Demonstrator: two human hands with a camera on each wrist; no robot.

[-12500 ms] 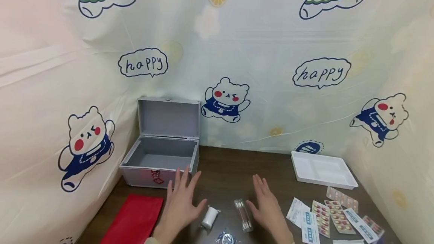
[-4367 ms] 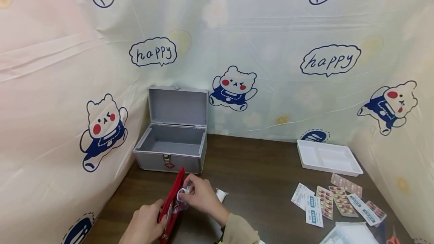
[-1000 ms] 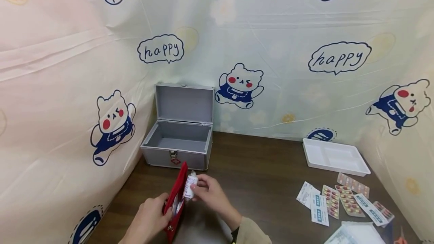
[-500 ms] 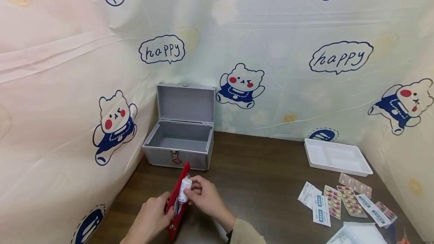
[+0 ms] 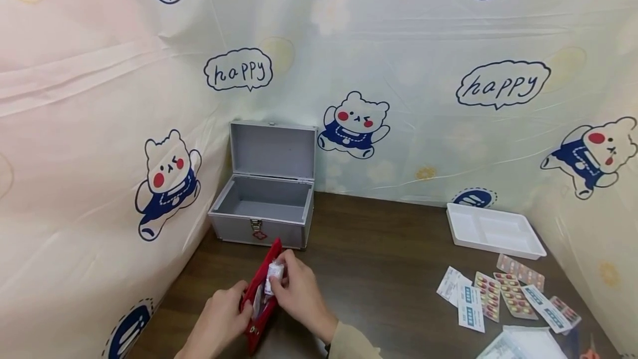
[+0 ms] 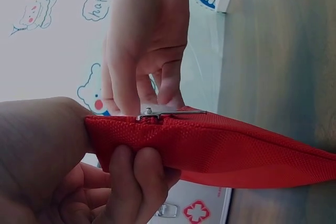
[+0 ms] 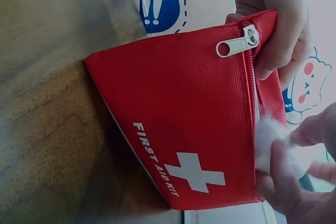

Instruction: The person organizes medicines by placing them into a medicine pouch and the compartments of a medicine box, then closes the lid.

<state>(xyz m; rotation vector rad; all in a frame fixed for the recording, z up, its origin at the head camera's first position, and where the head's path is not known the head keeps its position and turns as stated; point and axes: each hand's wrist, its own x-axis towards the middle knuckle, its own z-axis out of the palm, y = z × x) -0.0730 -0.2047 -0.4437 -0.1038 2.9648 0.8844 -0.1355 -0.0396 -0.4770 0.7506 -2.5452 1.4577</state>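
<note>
A red zippered first aid pouch (image 7: 173,108) stands on edge on the table, its mouth unzipped. My left hand (image 5: 221,314) grips its near top corner beside the zip pull, thumb at the opening. My right hand (image 5: 301,292) pinches a white bandage roll (image 5: 274,276) in a clear wrapper. In the head view the roll is upright at the pouch's mouth, its lower end between the two red sides. The right wrist view shows the wrapped roll blurred against the zip edge. Pale items show inside the pouch, partly hidden by the fingers.
Behind the hands stands an open silver case (image 5: 259,231) with its lid up. At the right lie a white divided tray (image 5: 498,231), several blister packs (image 5: 515,295), blue-and-white packets (image 5: 470,309), a clear packet (image 5: 523,342) and orange-handled scissors (image 5: 590,353).
Both hands were bare and the pouch flat; later a ring-like packet was at its mouth. Within the last second, the roll moved left to the opening and sank slightly.
</note>
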